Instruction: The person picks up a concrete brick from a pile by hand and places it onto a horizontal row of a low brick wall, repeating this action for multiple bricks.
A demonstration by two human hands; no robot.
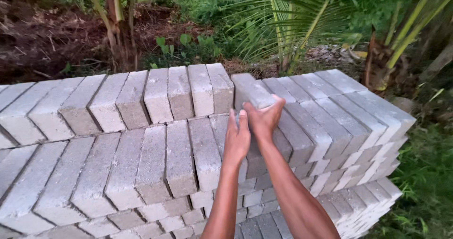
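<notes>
A large stack of grey concrete blocks (141, 140) fills the lower left and middle, laid on edge in tilted rows. My left hand (237, 137) lies flat, fingers together, against the near end of one block (252, 94) at the top of the right-hand row. My right hand (264, 118) grips the same block, thumb raised over its top edge and fingers curled on its end face. Both forearms reach up from the bottom middle. The block leans at the left end of its row, beside a gap to the upper left row (188, 93).
More block rows (339, 116) slope away to the right, ending at a stepped edge. Behind the stack are bare soil (42, 36), a thin tree trunk (118, 27) and palm fronds (292, 17). Grass (424, 187) lies at the lower right.
</notes>
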